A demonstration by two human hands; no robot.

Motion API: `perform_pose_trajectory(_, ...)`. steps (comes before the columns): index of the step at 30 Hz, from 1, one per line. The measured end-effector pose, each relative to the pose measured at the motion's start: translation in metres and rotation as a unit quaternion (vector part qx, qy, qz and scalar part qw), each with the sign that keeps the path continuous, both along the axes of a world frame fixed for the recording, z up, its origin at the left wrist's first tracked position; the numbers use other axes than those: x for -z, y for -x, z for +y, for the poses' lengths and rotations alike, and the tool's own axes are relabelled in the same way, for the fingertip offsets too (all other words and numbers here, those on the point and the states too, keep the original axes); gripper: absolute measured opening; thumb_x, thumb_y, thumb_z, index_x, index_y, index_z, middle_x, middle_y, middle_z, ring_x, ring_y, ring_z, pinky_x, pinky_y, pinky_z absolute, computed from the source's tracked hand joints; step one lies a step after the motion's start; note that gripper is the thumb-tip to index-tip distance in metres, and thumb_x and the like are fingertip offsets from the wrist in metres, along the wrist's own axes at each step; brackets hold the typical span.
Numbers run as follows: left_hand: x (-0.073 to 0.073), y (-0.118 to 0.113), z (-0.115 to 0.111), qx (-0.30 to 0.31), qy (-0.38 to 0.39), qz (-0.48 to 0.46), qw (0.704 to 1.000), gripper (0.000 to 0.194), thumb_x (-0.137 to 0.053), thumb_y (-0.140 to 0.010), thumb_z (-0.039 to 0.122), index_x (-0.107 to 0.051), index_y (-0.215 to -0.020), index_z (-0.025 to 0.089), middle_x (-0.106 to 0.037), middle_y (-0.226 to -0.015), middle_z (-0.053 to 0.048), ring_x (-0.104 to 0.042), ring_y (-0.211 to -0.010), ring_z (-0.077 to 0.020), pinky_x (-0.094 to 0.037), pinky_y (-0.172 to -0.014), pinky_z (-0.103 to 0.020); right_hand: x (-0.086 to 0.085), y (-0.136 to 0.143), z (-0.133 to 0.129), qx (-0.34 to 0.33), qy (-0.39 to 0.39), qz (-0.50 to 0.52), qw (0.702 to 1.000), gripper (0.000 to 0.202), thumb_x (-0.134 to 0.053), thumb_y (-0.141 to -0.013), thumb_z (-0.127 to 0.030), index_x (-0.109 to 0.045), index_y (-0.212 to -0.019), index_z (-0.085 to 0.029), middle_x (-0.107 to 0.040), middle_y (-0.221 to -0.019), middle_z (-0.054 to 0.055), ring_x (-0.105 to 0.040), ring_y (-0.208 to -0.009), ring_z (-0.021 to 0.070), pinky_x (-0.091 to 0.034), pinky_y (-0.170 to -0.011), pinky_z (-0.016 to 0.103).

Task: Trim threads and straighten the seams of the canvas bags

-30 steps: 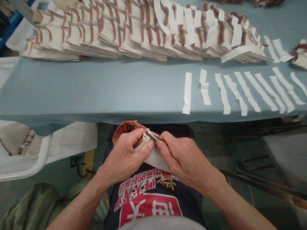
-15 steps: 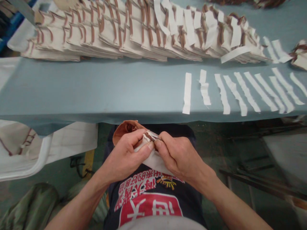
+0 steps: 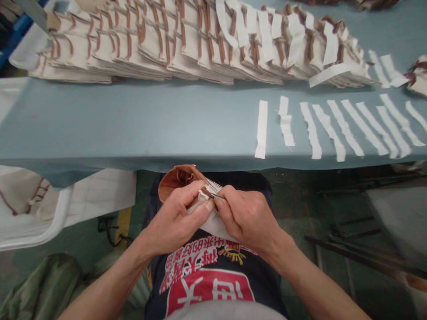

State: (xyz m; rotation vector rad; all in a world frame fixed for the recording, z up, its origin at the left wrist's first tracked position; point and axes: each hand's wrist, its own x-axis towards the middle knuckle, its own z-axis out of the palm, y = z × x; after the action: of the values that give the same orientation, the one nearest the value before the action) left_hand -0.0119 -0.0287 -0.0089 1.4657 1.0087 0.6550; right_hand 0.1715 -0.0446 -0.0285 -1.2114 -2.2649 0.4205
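Over my lap is a white and brown fabric piece, with a rust-brown folded part at its upper left. My left hand pinches its edge between thumb and fingers. Close beside it, my right hand is closed on a thin metallic tool, whose tip touches the brown edge near my left thumb. Its kind is hard to tell, as my fingers cover most of it.
A blue-covered table spans the view ahead. Along its back lies a long row of cream and brown fabric pieces; several white strips lie at front right. A white tub stands at left, metal bars at right.
My right hand has shifted slightly, and more of the thin tool shows between my hands. The rust-brown part has opened out a little and risen. My left hand keeps its pinch.
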Motion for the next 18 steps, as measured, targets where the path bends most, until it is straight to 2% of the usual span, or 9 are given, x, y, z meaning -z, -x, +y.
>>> perform_pose_trajectory(3,0.004,0.000,-0.002,0.000,-0.040,0.024,0.999,0.016,-0.051,-0.096,0.024,-0.056,-0.081,0.019,-0.052,-0.070,0.004,-0.042,-0.060,-0.0112,-0.037,-0.054,-0.023,-0.001,-0.002,-0.001,0.007,-0.035,0.002,0.999,0.040,-0.034,-0.110,-0.023,-0.056,-0.077,-0.020,-0.063,-0.061,0.001,-0.054,-0.050,0.0130,-0.034,-0.054,0.029)
perform_pose_trajectory(7,0.017,0.000,-0.006,-0.025,-0.122,0.060,0.990,0.019,-0.050,-0.095,0.020,-0.049,-0.076,0.021,-0.047,-0.066,0.006,-0.039,-0.057,-0.0103,-0.033,-0.052,-0.023,-0.001,-0.007,-0.004,0.020,-0.067,-0.008,0.997,0.045,-0.035,-0.113,-0.030,-0.062,-0.080,-0.019,-0.070,-0.066,0.004,-0.062,-0.057,0.0146,-0.040,-0.060,0.029)
perform_pose_trajectory(12,0.028,-0.003,-0.011,-0.056,-0.219,0.125,0.966,0.021,-0.049,-0.089,0.013,-0.042,-0.071,0.022,-0.044,-0.060,0.008,-0.037,-0.051,-0.0092,-0.030,-0.050,-0.023,0.002,-0.008,-0.009,0.026,-0.066,-0.033,0.997,0.051,-0.032,-0.115,-0.031,-0.064,-0.077,-0.019,-0.072,-0.066,0.005,-0.063,-0.057,0.0152,-0.039,-0.058,0.031)
perform_pose_trajectory(18,0.028,-0.006,-0.011,-0.069,-0.233,0.181,0.953,0.021,-0.049,-0.086,0.012,-0.038,-0.071,0.024,-0.044,-0.059,0.007,-0.037,-0.050,-0.0101,-0.026,-0.051,-0.024,0.008,-0.007,-0.013,0.049,-0.050,-0.031,0.997,0.049,-0.035,-0.115,-0.031,-0.066,-0.079,-0.018,-0.070,-0.063,0.003,-0.061,-0.055,0.0145,-0.038,-0.057,0.030)
